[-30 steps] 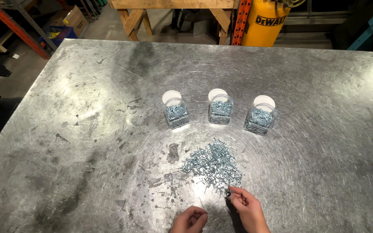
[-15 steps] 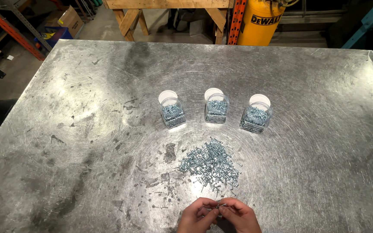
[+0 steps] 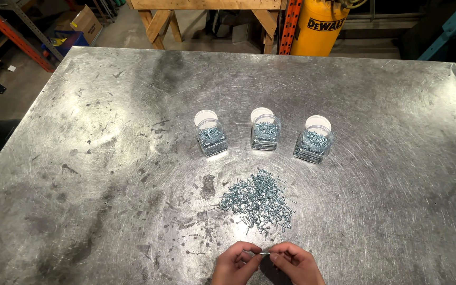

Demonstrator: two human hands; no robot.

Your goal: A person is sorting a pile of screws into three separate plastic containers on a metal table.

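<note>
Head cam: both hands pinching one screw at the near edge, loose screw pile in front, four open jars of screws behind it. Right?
Not quite. The head view shows three open jars, not four: left jar, middle jar, right jar. The rest holds: left hand and right hand pinch one screw between them, and the loose screw pile lies in front on the metal table.

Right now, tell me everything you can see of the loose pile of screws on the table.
The pile of screws is a loose heap of small silver-blue metal screws lying at all angles, dense in the middle with strays at its edges. It rests on the scratched metal table, in front of the three clear jars, apart from them. Neither hand touches it; both are nearer the table's front edge.
</note>
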